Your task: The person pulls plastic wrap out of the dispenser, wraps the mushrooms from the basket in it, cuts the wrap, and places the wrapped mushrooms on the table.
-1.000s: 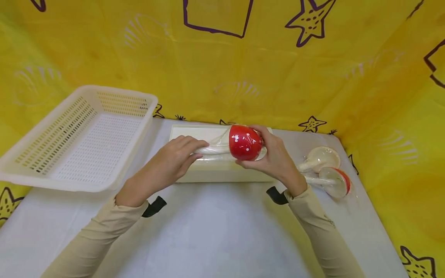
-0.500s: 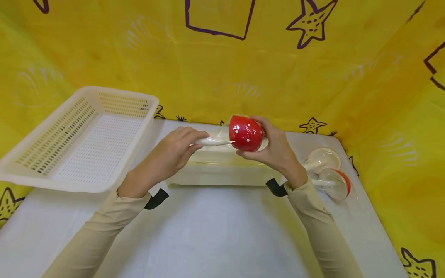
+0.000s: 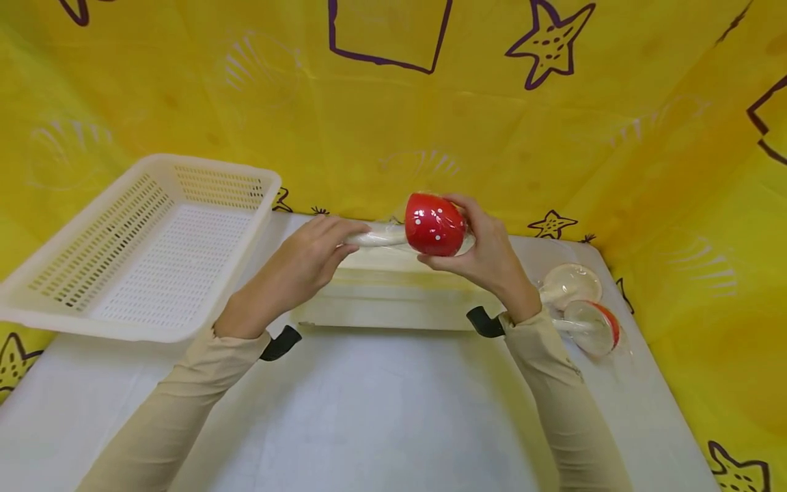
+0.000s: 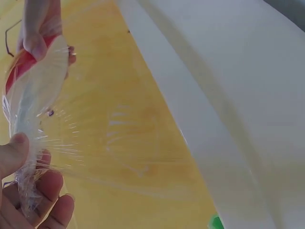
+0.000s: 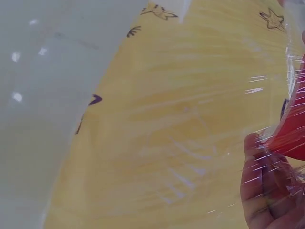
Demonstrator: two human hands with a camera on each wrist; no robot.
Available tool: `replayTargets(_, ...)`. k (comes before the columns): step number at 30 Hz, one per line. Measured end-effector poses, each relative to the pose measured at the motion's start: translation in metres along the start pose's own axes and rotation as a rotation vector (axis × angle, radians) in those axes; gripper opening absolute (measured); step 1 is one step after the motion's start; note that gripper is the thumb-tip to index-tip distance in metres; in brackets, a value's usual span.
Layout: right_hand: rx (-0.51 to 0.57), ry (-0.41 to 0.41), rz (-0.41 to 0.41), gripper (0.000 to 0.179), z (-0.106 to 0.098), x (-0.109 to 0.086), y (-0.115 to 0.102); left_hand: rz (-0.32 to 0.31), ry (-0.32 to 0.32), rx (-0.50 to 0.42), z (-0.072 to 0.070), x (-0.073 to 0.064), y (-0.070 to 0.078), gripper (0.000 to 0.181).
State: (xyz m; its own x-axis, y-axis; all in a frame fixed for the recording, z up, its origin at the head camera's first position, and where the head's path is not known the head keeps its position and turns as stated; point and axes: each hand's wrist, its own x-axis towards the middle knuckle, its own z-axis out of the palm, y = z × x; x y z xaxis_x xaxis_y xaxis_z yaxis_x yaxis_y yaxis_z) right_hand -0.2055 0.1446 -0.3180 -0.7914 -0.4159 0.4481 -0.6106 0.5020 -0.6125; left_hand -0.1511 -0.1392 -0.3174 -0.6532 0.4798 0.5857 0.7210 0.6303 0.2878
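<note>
A ladle with a red, white-dotted bowl (image 3: 435, 224) and a pale handle (image 3: 378, 238) is held up in front of me, wrapped in clear plastic film. My left hand (image 3: 307, 263) pinches the handle between thumb and fingers. The bowl is gripped by my right hand (image 3: 488, 256), its thumb below and fingers behind. In the left wrist view the film lies crumpled around the handle (image 4: 28, 181). Streaks of stretched clear film (image 5: 257, 89) cross the right wrist view. Below and behind the ladle stands a long cream-white box (image 3: 393, 301), partly hidden by the hands.
To the left sits a white perforated plastic basket (image 3: 212, 301). Two more film-wrapped ladles lie at the right, one pale (image 3: 572, 283), one with a red outside (image 3: 593, 328). A yellow patterned cloth (image 3: 369, 123) backs the white-covered table (image 3: 381, 410).
Both hands have raised the ladle up and away from the box, showing more of the box's front. The grips stay the same. The basket and the other ladles have not moved.
</note>
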Motion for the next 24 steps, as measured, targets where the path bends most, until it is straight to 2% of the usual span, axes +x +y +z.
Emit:
replayTargets(8, 0.004, 0.018, -0.020, 0.083, 0.000, 0.006, 0.000, 0.005, 0.002, 0.014, 0.000, 0.004, -0.004, 0.029)
replayTargets(19, -0.022, 0.034, 0.011, 0.083, -0.005, 0.013, -0.002, 0.024, 0.025, 0.013, -0.003, 0.010, -0.006, 0.029)
replayTargets(24, -0.017, 0.042, 0.000, 0.082, -0.008, 0.016, -0.005, 0.030, 0.042, 0.010, -0.007, 0.014, -0.006, 0.030)
